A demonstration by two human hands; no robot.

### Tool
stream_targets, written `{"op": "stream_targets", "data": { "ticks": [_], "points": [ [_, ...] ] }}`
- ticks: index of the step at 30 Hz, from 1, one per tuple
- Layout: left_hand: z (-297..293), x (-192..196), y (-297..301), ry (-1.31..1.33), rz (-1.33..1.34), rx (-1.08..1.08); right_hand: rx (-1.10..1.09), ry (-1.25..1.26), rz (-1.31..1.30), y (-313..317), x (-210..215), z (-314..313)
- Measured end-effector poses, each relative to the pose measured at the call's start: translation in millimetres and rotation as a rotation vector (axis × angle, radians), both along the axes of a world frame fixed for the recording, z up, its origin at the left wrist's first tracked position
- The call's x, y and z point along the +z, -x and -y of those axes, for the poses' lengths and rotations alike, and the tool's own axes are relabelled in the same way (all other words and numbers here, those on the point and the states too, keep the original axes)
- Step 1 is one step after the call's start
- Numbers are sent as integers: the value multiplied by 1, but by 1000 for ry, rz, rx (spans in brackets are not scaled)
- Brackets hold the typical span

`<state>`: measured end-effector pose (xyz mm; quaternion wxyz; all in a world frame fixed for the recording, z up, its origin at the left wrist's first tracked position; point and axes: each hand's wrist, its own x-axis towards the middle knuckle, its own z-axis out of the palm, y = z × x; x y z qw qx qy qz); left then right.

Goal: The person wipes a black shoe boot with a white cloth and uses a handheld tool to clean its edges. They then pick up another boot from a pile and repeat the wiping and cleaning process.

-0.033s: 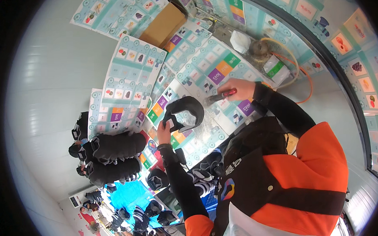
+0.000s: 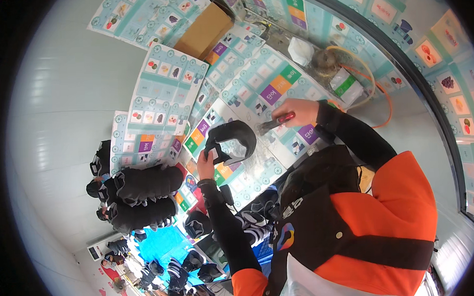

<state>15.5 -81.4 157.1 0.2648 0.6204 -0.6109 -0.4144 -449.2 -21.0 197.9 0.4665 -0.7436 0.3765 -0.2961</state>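
Note:
A black, curved, band-like piece [image 2: 245, 131], perhaps a cap or visor part, is held above the work table [image 2: 272, 174]. My left hand [image 2: 205, 167] is closed on its near left end. In my right hand [image 2: 297, 112] is a brush [image 2: 285, 117] with a red handle, the fingers wrapped round it. Its pale bristles point left, just right of the black piece; whether they touch it I cannot tell. A wet-looking or clear sheen lies on the table under the piece.
Stacks of nested black pieces [image 2: 150, 183] stand at the left, beside printed boards [image 2: 167, 88]. At the back are a cardboard box [image 2: 204, 30], a round container [image 2: 325, 61], a white-and-green pack [image 2: 345, 87] and an orange hose [image 2: 385, 98]. A blue sheet [image 2: 164, 243] lies lower left.

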Motion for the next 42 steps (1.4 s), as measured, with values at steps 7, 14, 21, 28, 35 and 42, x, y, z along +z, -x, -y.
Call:
{"op": "stream_targets", "data": {
  "ticks": [7,14,21,28,35,42],
  "points": [
    [2,19,34,192,307,-109,3,-28,-28,0,-6,9],
    [10,-1,27,198,265,-123,5,-36,-52,0,1,11],
    [11,-20,9,145,157,-101,-104,-44,-109,6,5,6],
    [12,-41,-4,39,-37,4,-182,-66,-120,3,-13,-3],
    [-9,-42,-15,-193,-134,215,6,-171,-91,-10,-48,-11],
    [-154,-26,-30,9,288,34,-237,-102,-321,11,-98,-2]
  ]
}}
